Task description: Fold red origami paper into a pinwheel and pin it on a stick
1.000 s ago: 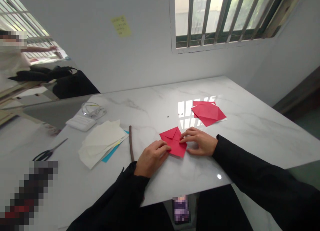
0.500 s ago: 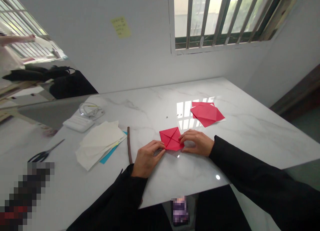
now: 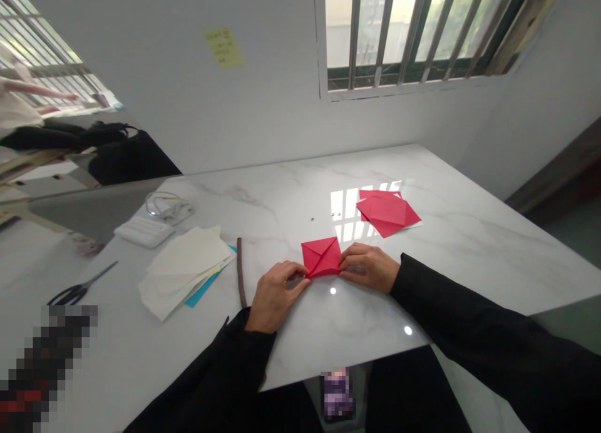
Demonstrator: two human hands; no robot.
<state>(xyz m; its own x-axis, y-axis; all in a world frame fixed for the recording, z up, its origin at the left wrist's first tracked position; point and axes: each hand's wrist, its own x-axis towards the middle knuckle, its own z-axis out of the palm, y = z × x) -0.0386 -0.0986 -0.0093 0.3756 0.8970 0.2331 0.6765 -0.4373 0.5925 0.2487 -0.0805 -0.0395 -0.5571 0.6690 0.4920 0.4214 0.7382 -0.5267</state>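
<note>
1. On the white marbled worktop, near its front edge, lies a small red folded paper, between the two hands of the person; its upper side shows crease lines and flaps which meet in slanting lines.
2. The left hand is grasping the lower left corner of this paper, with the thumb and the forefinger close together.
3. The right hand is grasping the right edge, near the lower corner, with its fingers bent.
4. Behind the right hand, and apart from it, several red sheets lie in a loose pile, one overlapping another.
5. To the left of the left hand there is a thin brown stick, and beside it a fan of cream sheets with a blue sheet partly under them.
6. Farther to the left are a white flat object, a coiled cable just behind it, and dark-handled scissors.
7. On the wall above, a yellow note is placed to the left of a barred window.
</note>
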